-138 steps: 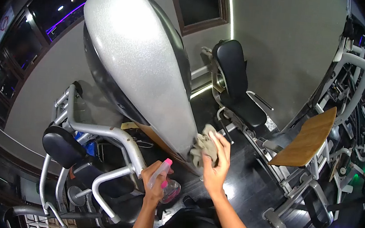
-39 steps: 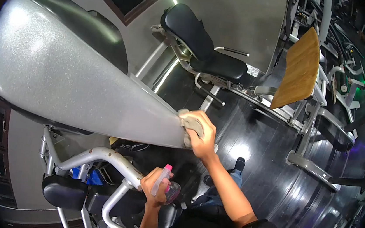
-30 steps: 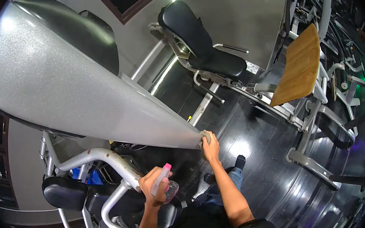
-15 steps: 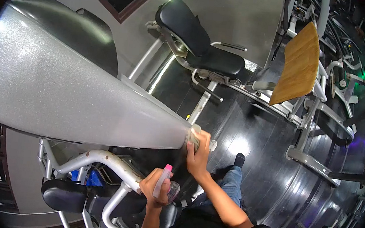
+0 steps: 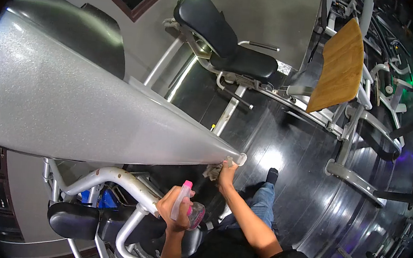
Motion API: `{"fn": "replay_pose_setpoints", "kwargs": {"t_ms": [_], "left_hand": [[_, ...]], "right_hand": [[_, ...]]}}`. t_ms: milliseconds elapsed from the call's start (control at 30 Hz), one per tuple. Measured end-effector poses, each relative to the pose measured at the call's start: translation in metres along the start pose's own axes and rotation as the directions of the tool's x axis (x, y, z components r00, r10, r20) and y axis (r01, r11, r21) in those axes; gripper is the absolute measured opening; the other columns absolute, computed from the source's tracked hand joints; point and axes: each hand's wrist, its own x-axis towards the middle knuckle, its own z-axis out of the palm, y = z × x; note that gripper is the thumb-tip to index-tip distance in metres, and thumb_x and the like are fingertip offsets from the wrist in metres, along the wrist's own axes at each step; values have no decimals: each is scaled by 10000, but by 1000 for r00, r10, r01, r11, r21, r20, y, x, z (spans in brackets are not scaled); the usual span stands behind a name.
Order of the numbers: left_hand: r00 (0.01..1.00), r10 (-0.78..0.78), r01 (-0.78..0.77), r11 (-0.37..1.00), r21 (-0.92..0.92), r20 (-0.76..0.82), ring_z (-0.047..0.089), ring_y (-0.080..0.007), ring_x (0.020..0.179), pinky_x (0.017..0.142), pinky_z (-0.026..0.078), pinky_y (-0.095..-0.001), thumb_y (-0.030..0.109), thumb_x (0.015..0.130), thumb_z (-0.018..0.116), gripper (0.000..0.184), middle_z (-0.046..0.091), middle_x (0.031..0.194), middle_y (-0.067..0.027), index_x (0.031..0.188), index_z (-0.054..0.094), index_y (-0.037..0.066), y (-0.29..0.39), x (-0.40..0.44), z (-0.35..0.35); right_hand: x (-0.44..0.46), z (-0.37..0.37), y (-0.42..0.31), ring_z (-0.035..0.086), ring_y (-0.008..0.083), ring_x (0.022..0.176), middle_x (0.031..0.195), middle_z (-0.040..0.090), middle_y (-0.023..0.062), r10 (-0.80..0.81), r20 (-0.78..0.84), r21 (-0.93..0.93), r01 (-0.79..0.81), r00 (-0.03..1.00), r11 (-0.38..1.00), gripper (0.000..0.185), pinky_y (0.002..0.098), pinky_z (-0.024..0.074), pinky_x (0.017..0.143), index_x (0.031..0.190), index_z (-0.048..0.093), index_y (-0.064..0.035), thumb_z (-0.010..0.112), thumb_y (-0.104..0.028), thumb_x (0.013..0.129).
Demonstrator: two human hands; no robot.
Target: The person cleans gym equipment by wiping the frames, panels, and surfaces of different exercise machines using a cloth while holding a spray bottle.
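My left hand (image 5: 175,209) is closed around a spray bottle (image 5: 196,214) with a pink nozzle and a clear body. It is held in front of my torso, beside a bent grey machine tube. My right hand (image 5: 227,175) grips a crumpled greyish cloth (image 5: 214,171) at the lower edge of a big silver machine cover (image 5: 118,115), close to its narrow far end. The cloth hangs partly below that edge, and part of it is hidden by my fingers.
Across from me stands a leg press with a black padded seat (image 5: 245,63) and a wooden footplate (image 5: 339,67). A chipped grey tube (image 5: 112,175) and black pads (image 5: 72,220) lie at lower left. My foot (image 5: 272,175) rests on the dark floor.
My right hand has moved with the cloth from the side of the silver cover down to its lower edge near the tip. The left hand holds the spray bottle in nearly the same place.
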Motion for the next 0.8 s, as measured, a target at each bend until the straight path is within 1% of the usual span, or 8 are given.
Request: {"fn": "replay_pose_setpoints", "kwargs": {"t_ms": [67,167,233,300,367,567,633,800], "left_hand": [[1000,24,-24,1000,9,-13,590,-181,505,480,441,-297,330,899,542,409,644,699,-121,796,653,-50,1,2,1],[1000,-22,22,999,30,-15,594,-188,509,486,444,-298,346,901,541,422,645,697,-118,790,653,-46,6,2,0],[1000,-27,27,999,46,-15,592,-188,510,490,443,-300,349,903,538,425,639,688,-114,785,654,-43,7,1,-1],[999,-27,28,997,65,-23,591,-188,511,494,441,-301,352,905,534,428,634,678,-110,781,654,-40,6,0,-3],[998,-61,59,988,142,12,619,-182,536,475,497,-288,486,905,494,575,664,735,-130,816,666,-55,3,-2,-5],[994,-96,86,979,186,46,616,-168,551,487,481,-283,502,890,541,569,667,742,-120,823,674,-47,1,-4,-4],[995,-86,75,977,198,44,615,-167,546,482,472,-284,511,893,535,577,667,739,-119,819,674,-44,1,-4,-4],[997,-43,24,956,292,60,613,-168,523,472,458,-287,538,916,499,611,660,714,-115,804,673,-37,1,-1,-4]], "right_hand": [[-11,-8,-25,633,315,1004,1104,584,144,208,507,358,-424,836,832,314,440,519,829,1222,450,-40,514,-261,1008],[-76,-18,-130,620,245,986,1096,595,98,356,464,525,-575,811,627,196,476,528,815,1130,519,-75,495,-227,1008],[-76,-18,-125,619,252,973,1122,587,91,309,514,553,-585,800,594,188,459,533,802,1176,491,-104,476,-198,1014],[-72,-14,-123,629,260,940,1125,579,92,466,399,504,-613,790,608,216,448,557,770,1219,447,-129,476,-185,1013],[-56,-7,-85,632,269,952,1126,576,95,435,378,507,-576,817,641,229,461,571,758,1231,430,-132,474,-188,1013],[7,-13,-20,666,303,949,1069,589,103,392,402,497,-557,828,666,216,472,618,703,1209,418,-129,471,-193,1010],[27,-20,-20,666,278,852,1000,602,90,369,454,325,-537,811,779,209,425,600,608,1203,418,-127,471,-186,1010],[77,-9,27,653,250,899,957,657,111,349,265,92,-384,899,919,217,397,530,761,1118,569,-36,537,-214,997]]}}
